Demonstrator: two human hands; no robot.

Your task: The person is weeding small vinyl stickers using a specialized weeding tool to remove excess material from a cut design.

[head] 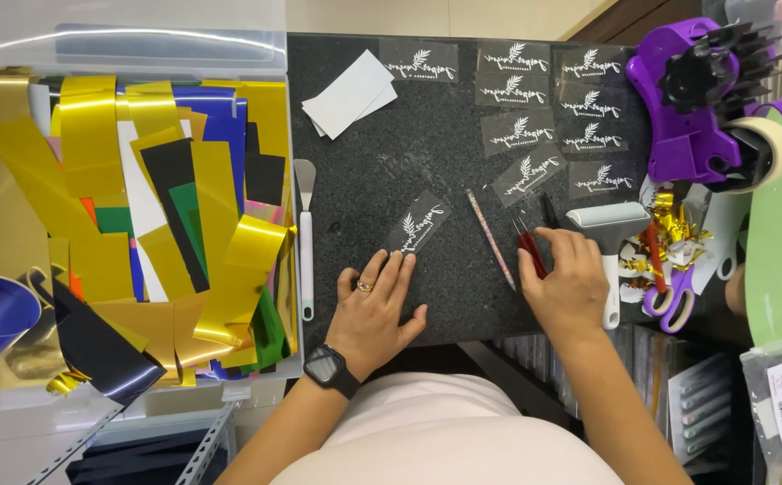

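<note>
So the big clear bin [13, 377] of gold foil scraps fills the left; about ten finished clear decals [515, 92] sit upper middle. Left hand [373, 310] lies flat, fingers spread, touching one decal strip [417, 222] mid-frame; right hand [570, 283] pinches red tweezers [529, 247], so that one looks undone.

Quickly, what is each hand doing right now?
Left hand: open, flat on the black mat, holding nothing.
Right hand: fingers on the red tweezers.

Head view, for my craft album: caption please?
Left hand flat beside a clear decal; right hand on red tweezers, dark mat.
</note>
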